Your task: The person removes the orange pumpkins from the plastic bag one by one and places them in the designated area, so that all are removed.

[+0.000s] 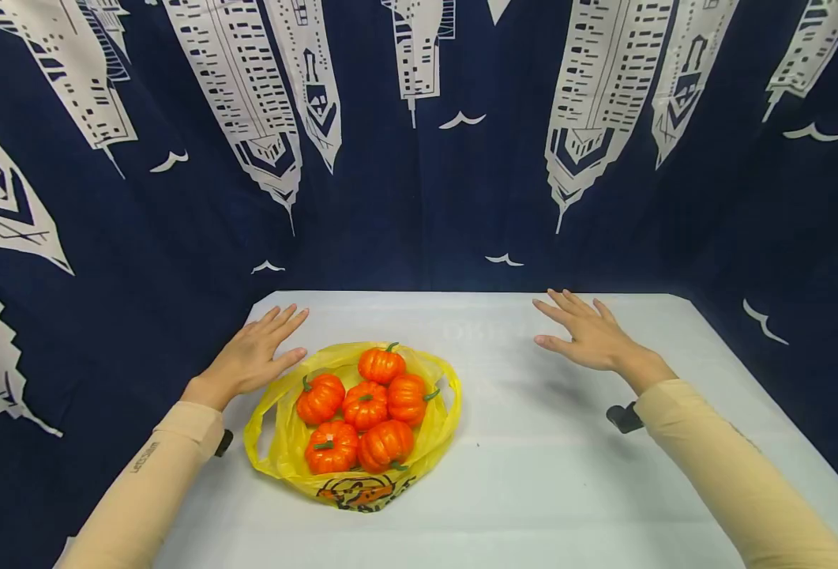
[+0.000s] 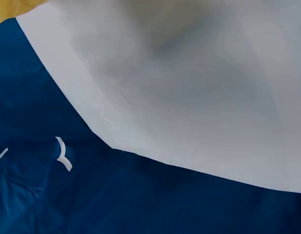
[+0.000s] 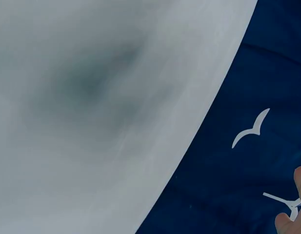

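Note:
In the head view, a yellow plastic bag (image 1: 287, 458) lies spread wide on the white table, its mouth facing up and its handles folded out to the sides. Several small orange pumpkins (image 1: 366, 405) with green stems sit together inside it. My left hand (image 1: 251, 353) hovers at the bag's upper left with its fingers extended and holds nothing. Over the right part of the table, well away from the bag, my right hand (image 1: 592, 332) is held with spread fingers and nothing in it. Some fingertips (image 3: 300, 180) of it show at the right wrist view's edge.
The white table (image 1: 518, 490) has cut-off far corners. Dark blue cloth (image 1: 419, 205) printed with white buildings and birds hangs behind it and along both sides. A dark wrist device (image 1: 625, 417) sits under the right sleeve's cuff.

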### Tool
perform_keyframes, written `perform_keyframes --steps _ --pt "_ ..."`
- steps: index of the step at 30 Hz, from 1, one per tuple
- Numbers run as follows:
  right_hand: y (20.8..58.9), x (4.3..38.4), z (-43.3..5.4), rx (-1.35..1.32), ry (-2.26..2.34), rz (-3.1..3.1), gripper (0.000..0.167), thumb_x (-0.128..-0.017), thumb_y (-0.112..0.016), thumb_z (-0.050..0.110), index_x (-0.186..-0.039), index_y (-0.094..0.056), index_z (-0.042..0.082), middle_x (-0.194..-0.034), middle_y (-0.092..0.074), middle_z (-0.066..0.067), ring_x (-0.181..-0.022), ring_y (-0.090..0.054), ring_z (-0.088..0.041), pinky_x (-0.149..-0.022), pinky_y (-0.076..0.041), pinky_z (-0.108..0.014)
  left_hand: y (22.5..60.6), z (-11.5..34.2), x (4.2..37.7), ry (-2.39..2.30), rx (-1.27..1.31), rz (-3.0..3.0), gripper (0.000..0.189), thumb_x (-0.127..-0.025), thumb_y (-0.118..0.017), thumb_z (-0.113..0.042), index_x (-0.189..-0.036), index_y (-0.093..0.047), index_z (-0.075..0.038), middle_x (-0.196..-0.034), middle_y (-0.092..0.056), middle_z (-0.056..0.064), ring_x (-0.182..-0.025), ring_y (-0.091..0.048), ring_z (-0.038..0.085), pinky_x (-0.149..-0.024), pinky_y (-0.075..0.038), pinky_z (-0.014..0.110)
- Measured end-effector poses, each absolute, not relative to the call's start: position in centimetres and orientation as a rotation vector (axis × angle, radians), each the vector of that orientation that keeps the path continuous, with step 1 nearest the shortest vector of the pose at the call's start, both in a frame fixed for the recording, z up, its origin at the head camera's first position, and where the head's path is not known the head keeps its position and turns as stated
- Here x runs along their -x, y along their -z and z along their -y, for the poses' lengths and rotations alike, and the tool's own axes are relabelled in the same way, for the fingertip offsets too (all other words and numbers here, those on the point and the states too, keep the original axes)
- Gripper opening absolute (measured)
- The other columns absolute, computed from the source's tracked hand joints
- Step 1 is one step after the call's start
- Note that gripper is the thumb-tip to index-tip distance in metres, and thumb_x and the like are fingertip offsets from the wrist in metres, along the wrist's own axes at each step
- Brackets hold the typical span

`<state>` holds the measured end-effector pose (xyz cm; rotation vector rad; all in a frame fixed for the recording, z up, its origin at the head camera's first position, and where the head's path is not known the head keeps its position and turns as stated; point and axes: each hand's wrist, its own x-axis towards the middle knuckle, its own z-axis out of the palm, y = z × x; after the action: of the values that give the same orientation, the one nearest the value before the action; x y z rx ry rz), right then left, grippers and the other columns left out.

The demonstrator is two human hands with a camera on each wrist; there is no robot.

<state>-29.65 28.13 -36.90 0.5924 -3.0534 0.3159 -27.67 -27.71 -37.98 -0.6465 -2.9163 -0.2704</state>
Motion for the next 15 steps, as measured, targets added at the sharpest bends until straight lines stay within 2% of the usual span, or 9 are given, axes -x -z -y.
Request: perform_keyframes --steps 6,15 --pt "37.5 29.7 -27.0 -0.621 -0.397 3.016 0.078 -0.097 -0.050 0.062 -0.160 -0.027 0.023 -0.168 -0.016 -0.017 -0.155 -0.011 -0.041 -0.118 0.001 -0.073 38.2 29.1 27.0 0.342 0.625 2.847 0.066 -0.103 -0.049 -0.048 -0.159 -0.029 -0.018 -0.162 -0.034 0.015 -0.149 -0.031 0.041 -0.121 -0.025 0.060" --pt "37.9 29.3 -24.9 -0.672 -0.416 2.994 0.079 -0.095 -0.056 0.060 -0.159 -0.029 0.022 -0.166 -0.020 -0.018 -0.154 -0.016 -0.041 -0.119 -0.002 -0.073 39.8 30.7 25.5 0.550 0.567 2.767 0.065 -0.103 -0.054 -0.040 -0.159 -0.030 -0.017 -0.160 -0.036 0.017 -0.145 -0.034 0.045 -0.117 -0.030 0.064"
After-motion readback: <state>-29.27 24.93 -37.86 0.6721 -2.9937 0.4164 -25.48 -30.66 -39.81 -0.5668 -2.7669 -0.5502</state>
